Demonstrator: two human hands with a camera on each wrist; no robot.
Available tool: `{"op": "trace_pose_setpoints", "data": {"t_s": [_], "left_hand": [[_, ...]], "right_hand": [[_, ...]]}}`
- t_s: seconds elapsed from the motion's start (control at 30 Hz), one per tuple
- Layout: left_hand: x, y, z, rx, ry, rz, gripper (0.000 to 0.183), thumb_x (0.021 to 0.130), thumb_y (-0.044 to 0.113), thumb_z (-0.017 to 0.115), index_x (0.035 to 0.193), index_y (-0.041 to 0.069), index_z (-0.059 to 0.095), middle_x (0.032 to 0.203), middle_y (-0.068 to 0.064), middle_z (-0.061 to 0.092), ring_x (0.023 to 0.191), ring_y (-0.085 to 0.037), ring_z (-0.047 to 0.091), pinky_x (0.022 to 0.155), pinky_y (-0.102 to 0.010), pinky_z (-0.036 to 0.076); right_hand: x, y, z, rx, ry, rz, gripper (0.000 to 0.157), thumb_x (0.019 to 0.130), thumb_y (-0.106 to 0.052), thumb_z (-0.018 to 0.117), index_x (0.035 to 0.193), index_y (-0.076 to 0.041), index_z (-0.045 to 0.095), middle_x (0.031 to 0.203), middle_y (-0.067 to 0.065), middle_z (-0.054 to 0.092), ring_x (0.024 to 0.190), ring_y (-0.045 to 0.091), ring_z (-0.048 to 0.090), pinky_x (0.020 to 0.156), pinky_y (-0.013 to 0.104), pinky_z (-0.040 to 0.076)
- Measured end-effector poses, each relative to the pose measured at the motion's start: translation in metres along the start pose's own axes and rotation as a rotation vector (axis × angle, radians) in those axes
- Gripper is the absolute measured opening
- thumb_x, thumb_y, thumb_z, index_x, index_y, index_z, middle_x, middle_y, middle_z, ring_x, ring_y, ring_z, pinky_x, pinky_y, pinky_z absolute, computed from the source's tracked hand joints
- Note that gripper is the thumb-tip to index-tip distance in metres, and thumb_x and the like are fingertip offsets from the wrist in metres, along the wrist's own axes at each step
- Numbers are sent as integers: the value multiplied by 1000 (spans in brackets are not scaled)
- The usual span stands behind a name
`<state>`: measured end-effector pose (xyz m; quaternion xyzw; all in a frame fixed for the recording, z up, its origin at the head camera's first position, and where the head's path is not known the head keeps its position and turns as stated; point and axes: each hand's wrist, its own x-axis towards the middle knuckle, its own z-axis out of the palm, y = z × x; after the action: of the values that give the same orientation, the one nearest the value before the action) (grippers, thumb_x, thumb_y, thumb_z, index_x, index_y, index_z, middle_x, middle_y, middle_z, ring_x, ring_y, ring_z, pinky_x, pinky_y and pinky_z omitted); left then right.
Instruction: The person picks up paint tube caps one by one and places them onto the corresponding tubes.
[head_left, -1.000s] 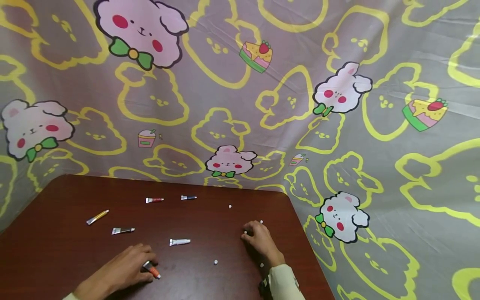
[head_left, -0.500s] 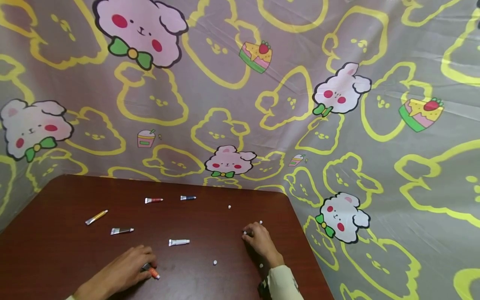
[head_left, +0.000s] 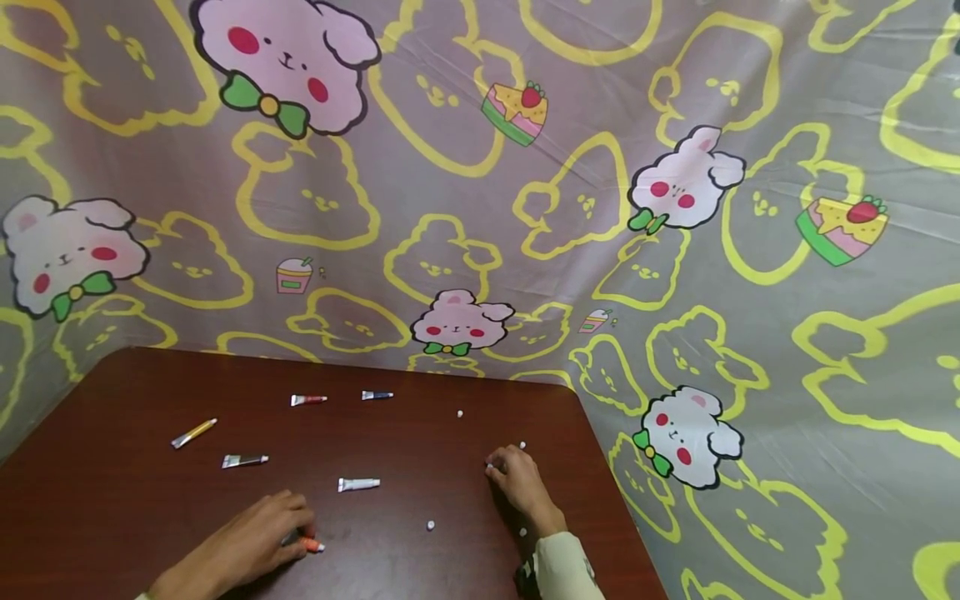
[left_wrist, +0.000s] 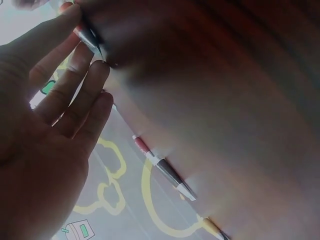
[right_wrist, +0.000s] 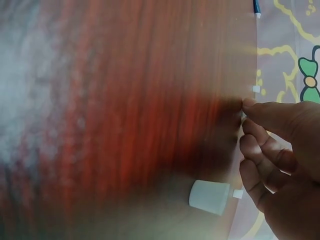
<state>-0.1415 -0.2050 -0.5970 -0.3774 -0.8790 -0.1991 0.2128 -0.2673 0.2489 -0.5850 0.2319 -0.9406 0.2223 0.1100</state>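
At the table's near left, my left hand (head_left: 251,535) holds an orange paint tube (head_left: 312,545) between thumb and fingers. Its orange end shows; the fingers cover the rest in the head view. The left wrist view shows the tube's dark, silvery end (left_wrist: 89,39) beyond the fingers. On the right, my right hand (head_left: 525,487) pinches a tiny white cap (head_left: 490,465) with thumb and index fingertip, low over the table. The fingertips hide most of that cap. A white paint tube (head_left: 359,484) lies between the hands.
Dark brown (head_left: 245,461), yellow (head_left: 194,433), red (head_left: 309,400) and blue (head_left: 377,395) paint tubes lie farther back on the brown table (head_left: 420,450). Loose white caps (head_left: 431,525) are scattered around the right hand. A patterned cloth (head_left: 450,250) hangs behind and to the right.
The orange tube has turned in my left hand: its silvery end, visible earlier, is now hidden under the fingers. My right hand has barely moved; less of its cap shows.
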Motion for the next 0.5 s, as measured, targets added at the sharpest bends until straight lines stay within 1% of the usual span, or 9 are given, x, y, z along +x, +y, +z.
{"op": "trace_pose_setpoints", "data": {"t_s": [0.03,0.1,0.17,0.23,0.27,0.33,0.37,0.4,0.5], "left_hand": [[0,0,1,7,15,11,30,77,29,95,87,32,67,89,18,59,81,0,50,65,-31,44],[1,0,3,9,26,22,31,77,29,95,87,32,66,88,18,59,81,0,50,65,-31,43],[1,0,4,20,39,33,32,76,29,96,86,32,65,88,18,58,80,0,50,65,-31,44],[1,-1,4,21,44,37,32,76,28,96,86,31,65,87,18,58,80,0,51,65,-31,44],[2,-1,5,20,44,39,32,76,27,95,87,31,65,87,18,58,80,-1,51,65,-31,44],[3,-1,5,31,57,48,32,76,27,95,86,31,64,86,19,58,79,-1,50,65,-30,43],[4,-1,5,34,65,50,32,77,27,95,86,31,64,86,19,58,79,-1,50,65,-30,43],[5,-1,5,35,70,52,32,77,27,95,86,30,64,85,19,58,79,-1,50,65,-30,43],[10,-1,4,44,83,47,32,77,27,95,86,30,64,84,19,59,78,-2,50,64,-29,42]], "right_hand": [[0,4,2,2,10,-27,8,97,-15,82,101,-10,77,92,0,69,79,15,63,69,33,53],[0,19,12,8,39,-59,8,98,-19,82,100,-14,77,91,-2,69,78,10,61,66,35,52],[0,37,25,14,58,-78,9,99,-24,82,100,-18,76,91,-6,67,78,5,58,64,32,49],[1,51,35,10,67,-91,10,100,-29,80,101,-21,76,91,-8,67,78,2,56,64,29,48],[1,58,40,17,76,-90,10,99,-30,81,100,-22,75,91,-9,67,77,2,56,64,28,47],[1,59,40,27,67,-101,11,101,-31,79,101,-21,76,92,-7,67,78,5,57,65,28,48],[2,60,40,19,75,-125,12,103,-32,77,102,-20,76,92,-6,67,77,6,57,65,29,48],[2,57,37,17,81,-136,12,103,-31,77,102,-19,76,91,-6,67,77,6,57,63,32,48],[2,40,25,20,97,-158,13,104,-30,76,101,-18,75,89,-5,66,75,7,55,62,36,47]]}}
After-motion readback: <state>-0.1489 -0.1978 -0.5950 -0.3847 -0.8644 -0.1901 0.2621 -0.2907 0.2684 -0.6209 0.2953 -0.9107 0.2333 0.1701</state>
